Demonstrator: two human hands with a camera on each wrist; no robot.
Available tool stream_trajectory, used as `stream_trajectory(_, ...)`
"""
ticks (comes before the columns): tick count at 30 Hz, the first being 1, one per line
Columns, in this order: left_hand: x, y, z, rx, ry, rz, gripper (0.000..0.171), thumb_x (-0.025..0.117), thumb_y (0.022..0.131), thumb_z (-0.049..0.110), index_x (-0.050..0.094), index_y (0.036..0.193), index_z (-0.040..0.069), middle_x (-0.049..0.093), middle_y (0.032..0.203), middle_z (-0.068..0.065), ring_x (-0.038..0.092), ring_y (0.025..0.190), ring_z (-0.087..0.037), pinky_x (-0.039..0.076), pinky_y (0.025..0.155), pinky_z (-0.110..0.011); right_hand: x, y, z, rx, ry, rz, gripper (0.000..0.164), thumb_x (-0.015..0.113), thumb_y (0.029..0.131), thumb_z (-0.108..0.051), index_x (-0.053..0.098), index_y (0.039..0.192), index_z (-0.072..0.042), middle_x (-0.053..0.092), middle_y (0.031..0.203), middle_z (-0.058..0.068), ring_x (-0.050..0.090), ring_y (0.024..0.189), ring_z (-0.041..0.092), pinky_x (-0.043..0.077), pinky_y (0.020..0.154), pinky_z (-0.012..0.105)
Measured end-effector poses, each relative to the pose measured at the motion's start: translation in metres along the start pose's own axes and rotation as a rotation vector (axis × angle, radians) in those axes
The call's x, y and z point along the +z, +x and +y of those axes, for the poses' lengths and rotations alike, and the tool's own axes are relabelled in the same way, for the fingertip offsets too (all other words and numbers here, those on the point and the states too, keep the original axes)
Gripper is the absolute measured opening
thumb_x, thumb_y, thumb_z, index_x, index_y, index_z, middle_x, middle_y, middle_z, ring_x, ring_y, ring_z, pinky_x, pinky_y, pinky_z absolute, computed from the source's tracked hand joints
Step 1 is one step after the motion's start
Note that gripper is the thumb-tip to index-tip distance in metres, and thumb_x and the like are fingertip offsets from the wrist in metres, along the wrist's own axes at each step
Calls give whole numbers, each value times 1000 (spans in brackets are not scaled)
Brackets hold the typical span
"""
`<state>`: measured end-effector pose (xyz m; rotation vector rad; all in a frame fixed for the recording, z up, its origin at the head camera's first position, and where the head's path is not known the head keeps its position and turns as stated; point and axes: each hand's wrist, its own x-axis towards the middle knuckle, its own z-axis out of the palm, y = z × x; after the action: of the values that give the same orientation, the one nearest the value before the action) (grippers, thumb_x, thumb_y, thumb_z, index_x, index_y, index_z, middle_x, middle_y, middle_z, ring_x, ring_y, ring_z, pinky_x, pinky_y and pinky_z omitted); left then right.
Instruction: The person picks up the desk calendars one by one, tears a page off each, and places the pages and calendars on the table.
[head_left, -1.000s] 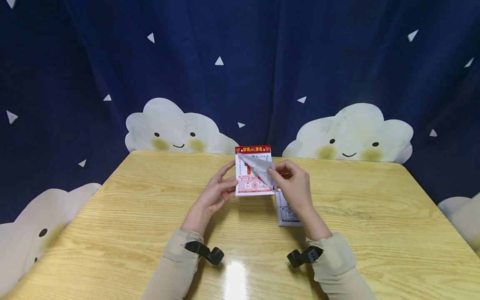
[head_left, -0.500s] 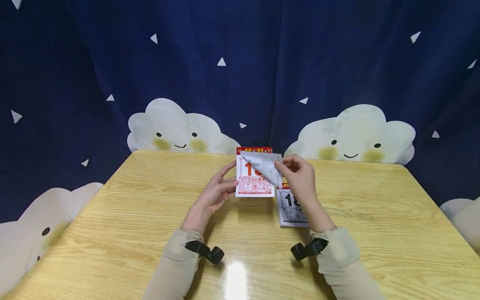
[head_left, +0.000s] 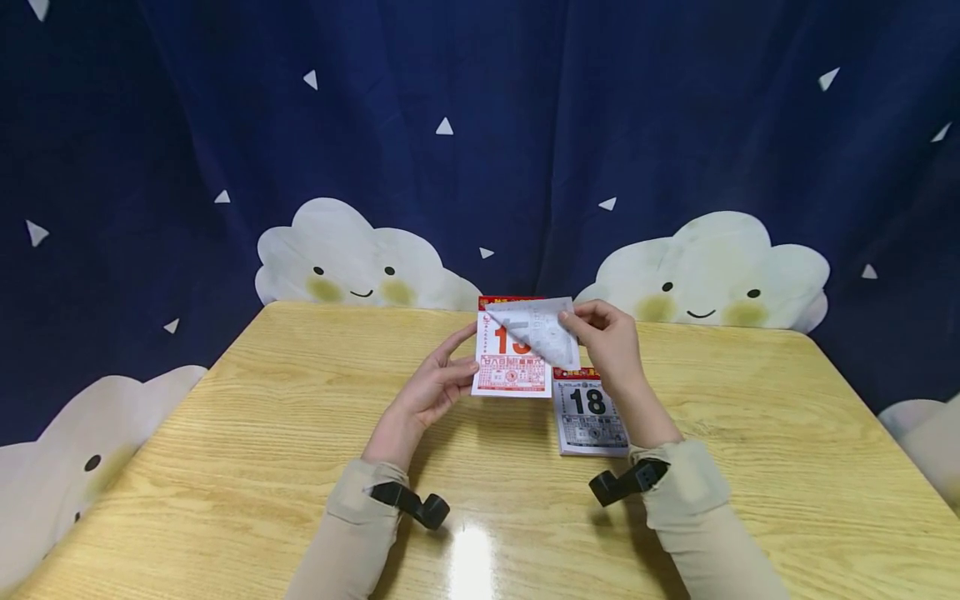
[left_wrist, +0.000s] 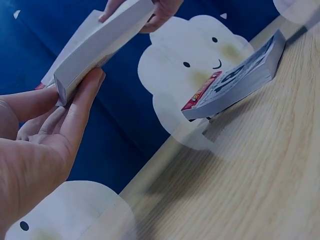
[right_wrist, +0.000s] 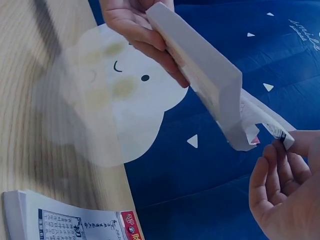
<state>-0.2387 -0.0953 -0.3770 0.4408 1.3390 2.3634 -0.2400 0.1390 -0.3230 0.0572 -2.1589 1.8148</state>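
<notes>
My left hand [head_left: 435, 387] grips a thick tear-off calendar [head_left: 512, 379] by its left edge, thumb in front and fingers behind, raised above the table. Its red header shows at the top, and a page with a red number lies uncovered. Between thumb and fingers my right hand [head_left: 611, 346] pinches a thin calendar page [head_left: 547, 329], folded back diagonally to the upper right. In the right wrist view that page [right_wrist: 270, 125] bends away from the thick block [right_wrist: 205, 60]. Below my right hand, a second calendar [head_left: 592, 417] reading 18 in black lies on the table.
Under both hands stretches a wooden table [head_left: 262, 433]. Behind its far edge hangs a dark blue curtain [head_left: 495, 150] with white clouds and triangles. Each wrist wears a black camera on a strap, such as the left camera [head_left: 429, 510].
My right hand has moved up and right, drawing the page further back and uncovering more of the red number. The second calendar has come into fuller view. My left hand has barely moved.
</notes>
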Motion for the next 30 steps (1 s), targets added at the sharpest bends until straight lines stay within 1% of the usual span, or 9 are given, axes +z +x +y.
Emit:
stream_trajectory(3,0,0,0,-10,-9,7,63,37,90,-11,19,145,14,66,99,-7,66,82,-16,55,72,-28,-2,1,0,24,5,-8,18,67,81,-14,61,89,1,52,65,-9,48,64,4,46,60,16)
stream_trajectory(9,-1,0,1,-16,-21,54,65,38,89,-11,20,145,16,65,100,-8,66,82,-16,55,72,-28,-6,3,-1,29,35,-13,16,66,82,-14,60,87,-1,54,65,-11,50,63,3,48,60,17)
stream_trajectory(16,-2,0,1,-16,-16,51,65,39,90,-11,20,145,16,64,102,-8,66,83,-17,54,73,-29,-8,3,-2,34,47,1,12,66,82,-14,59,85,-4,55,65,-10,51,63,4,49,61,20)
stream_trajectory(19,-2,-1,0,-18,-17,54,65,38,90,-11,20,146,16,64,101,-8,66,83,-17,54,74,-28,-8,2,-2,37,60,2,13,66,82,-13,59,85,-3,55,65,-10,52,63,4,50,62,20)
stream_trajectory(23,-3,-1,1,-20,-32,71,65,38,89,-11,20,146,16,65,99,-8,66,82,-17,54,73,-28,-9,2,-3,37,91,24,16,66,82,-13,59,86,0,55,64,-10,53,61,4,52,62,20)
stream_trajectory(25,-4,-1,2,-21,-38,82,65,39,89,-11,20,145,17,65,99,-8,66,81,-17,55,73,-28,-9,2,-3,42,107,39,15,66,82,-12,59,85,0,56,63,-10,53,60,4,52,61,21)
stream_trajectory(30,-5,-1,3,-23,-30,72,65,38,90,-11,19,146,16,65,99,-8,66,82,-17,55,73,-28,-11,3,-3,61,113,46,9,66,82,-12,58,81,-7,56,64,-9,54,59,4,51,60,17)
